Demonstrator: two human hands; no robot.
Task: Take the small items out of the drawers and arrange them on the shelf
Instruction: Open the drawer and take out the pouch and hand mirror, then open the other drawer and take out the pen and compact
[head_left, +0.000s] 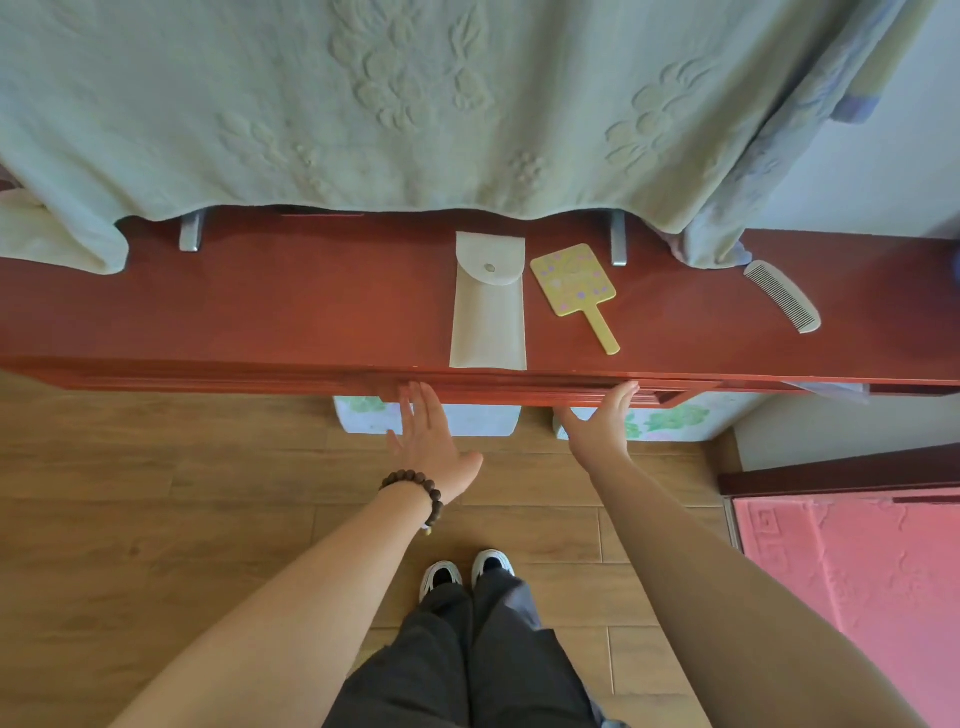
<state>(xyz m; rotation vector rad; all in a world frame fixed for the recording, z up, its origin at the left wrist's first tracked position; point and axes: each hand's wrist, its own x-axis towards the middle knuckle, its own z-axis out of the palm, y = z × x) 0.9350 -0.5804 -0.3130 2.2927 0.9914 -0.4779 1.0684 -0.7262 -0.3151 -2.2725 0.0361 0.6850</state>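
Note:
A red-brown wooden shelf top runs across the view. On it lie a pale fabric pouch with a snap flap, a yellow hand mirror to its right, and a white comb farther right. My left hand is flat with fingers together, fingertips against the drawer front under the shelf edge. My right hand is likewise flat against the same drawer front, to the right. Both hands hold nothing. The drawer's inside is hidden.
A pale green embossed towel hangs over the back of the shelf, covering what stands behind it. Two metal brackets show under its hem. Wooden floor lies below, a pink mat at right, and floral cloth under the cabinet.

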